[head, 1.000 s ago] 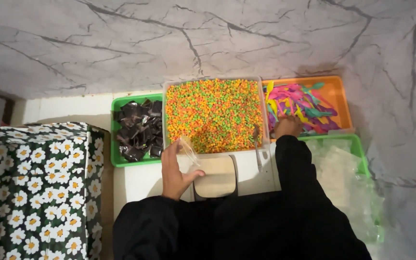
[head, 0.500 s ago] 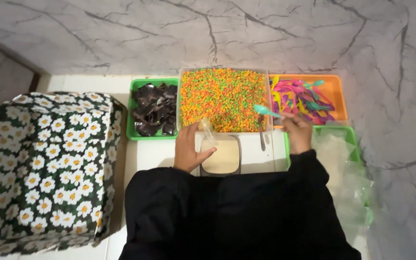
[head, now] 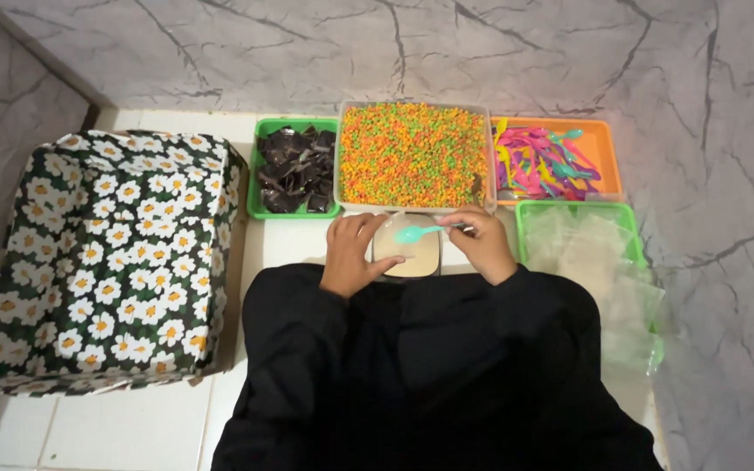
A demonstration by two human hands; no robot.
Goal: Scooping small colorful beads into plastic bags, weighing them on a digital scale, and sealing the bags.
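Note:
My left hand (head: pixel 353 253) holds a small clear plastic bag (head: pixel 392 234) over a beige square container (head: pixel 408 253) on the white tiled floor. A teal plastic spoon (head: pixel 418 232) is pinched by its handle in my right hand (head: pixel 484 242), its bowl pointing left over the bag and container. Just beyond both hands stands a clear tub of orange, yellow and green bits (head: pixel 414 154). Black sleeves cover both arms.
A green tray of dark packets (head: pixel 294 167) sits left of the tub. An orange tray of coloured plastic spoons (head: pixel 553 160) sits right of it. A green tray with clear bags (head: pixel 586 244) is at right. A daisy-print box (head: pixel 106 253) stands at left.
My right hand has come back from the orange tray with a teal spoon and brought it over the bag by my left hand. The view has shifted.

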